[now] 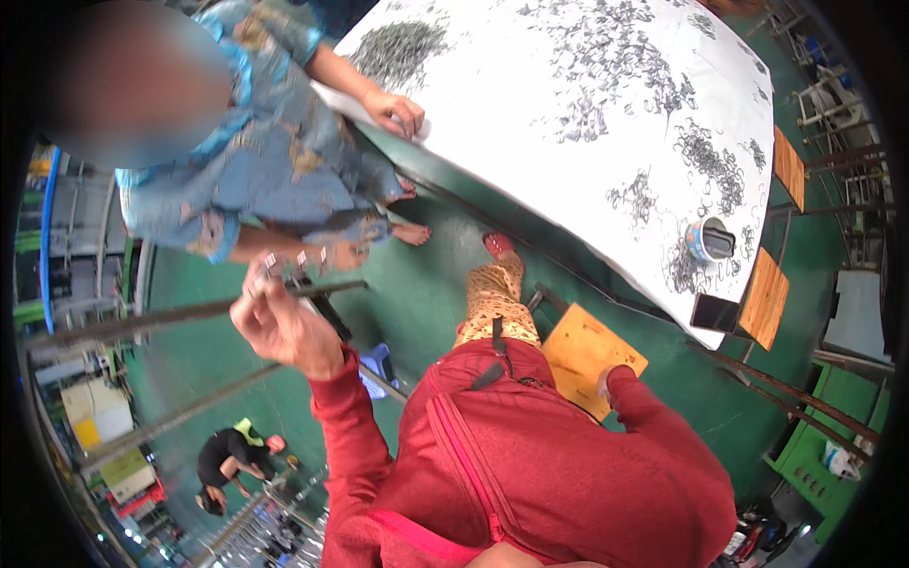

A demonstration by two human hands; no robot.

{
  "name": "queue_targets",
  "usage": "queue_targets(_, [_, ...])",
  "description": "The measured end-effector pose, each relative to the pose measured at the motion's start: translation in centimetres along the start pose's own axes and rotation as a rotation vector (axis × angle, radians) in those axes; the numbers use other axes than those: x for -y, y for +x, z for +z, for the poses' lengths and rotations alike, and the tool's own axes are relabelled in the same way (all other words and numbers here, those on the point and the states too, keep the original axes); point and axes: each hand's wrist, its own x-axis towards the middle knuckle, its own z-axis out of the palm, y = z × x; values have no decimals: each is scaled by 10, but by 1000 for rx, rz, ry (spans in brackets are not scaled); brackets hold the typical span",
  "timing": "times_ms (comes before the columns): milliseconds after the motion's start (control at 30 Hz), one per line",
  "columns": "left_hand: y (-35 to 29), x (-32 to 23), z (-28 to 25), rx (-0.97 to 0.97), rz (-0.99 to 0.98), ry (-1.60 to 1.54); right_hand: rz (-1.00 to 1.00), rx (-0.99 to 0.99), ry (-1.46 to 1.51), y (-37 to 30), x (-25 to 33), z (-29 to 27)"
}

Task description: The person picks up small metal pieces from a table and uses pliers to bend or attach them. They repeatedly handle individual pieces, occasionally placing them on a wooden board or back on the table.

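Note:
My left hand [289, 327] is raised at the left, with its thumb and fingers pinched together. At its fingertips shows a small shiny metal piece [270, 258], one of a short row that reaches toward a co-worker's lowered hand [348, 254]. Their exact kind is too small to make out. My right hand [604, 381] is low beside a wooden stool [592, 355], at its edge. The sleeve and the angle hide most of its fingers.
A white-covered table [492, 114] bears many small dark ring-like parts [606, 66], a cup [705, 241] with dark items, and a phone [715, 312]. The co-worker in blue [284, 161] stands at its left. Metal rails [189, 317] cross at left. Another person [232, 459] crouches beyond.

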Motion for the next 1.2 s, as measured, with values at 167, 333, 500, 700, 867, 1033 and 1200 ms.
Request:
queue_targets(167, [-7,7,15,130,-177,51,142,-1170,358,-274,48,-242])
queue_targets(333, [-25,9,49,86,-335,107,-200,-1934,706,-335,-32,-389])
queue_targets(500, [-34,18,67,25,-323,97,-58,-1860,320,-321,-75,-435])
queue_targets(700, [-21,23,61,137,-250,17,120,-1694,322,-306,-78,-451])
queue_targets(867, [-17,39,46,147,-285,-121,160,-1804,219,-312,-56,-445])
queue_targets(1033, [-23,61,31,125,-315,-255,210,-1809,404,-285,-65,-431])
queue_targets(1200, [-41,97,21,64,-422,-410,249,-1841,326,-292,-53,-429])
